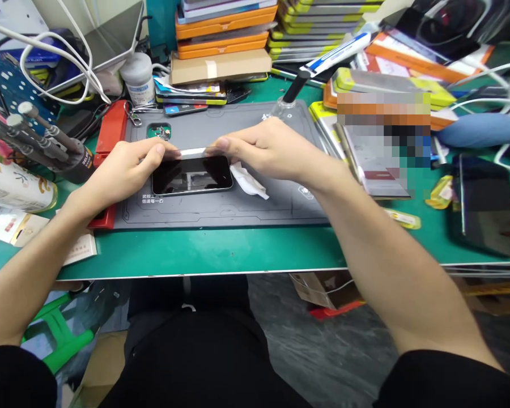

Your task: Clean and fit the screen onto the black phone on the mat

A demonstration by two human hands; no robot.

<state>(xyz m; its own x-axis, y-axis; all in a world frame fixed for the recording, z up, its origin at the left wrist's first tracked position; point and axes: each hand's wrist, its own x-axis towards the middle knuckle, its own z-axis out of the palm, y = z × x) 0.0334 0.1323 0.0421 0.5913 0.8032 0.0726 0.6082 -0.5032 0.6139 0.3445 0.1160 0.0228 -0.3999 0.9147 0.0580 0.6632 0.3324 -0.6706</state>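
A black phone [191, 175] lies screen-up on a grey work mat [221, 209]. Both hands pinch a thin clear screen protector [193, 152], held tilted over the phone's far edge. My left hand [127, 167] grips its left end with thumb and fingers. My right hand [267, 147] grips its right end the same way. A crumpled white wipe [249, 181] lies on the mat beside the phone's right end, under my right hand.
The green bench [221, 252] is crowded: screwdrivers in a holder [46, 139] at left, a white bottle [139, 79], stacked orange and yellow boxes [225, 28] at back, a second dark phone [488, 207] at right, white cables [497, 85].
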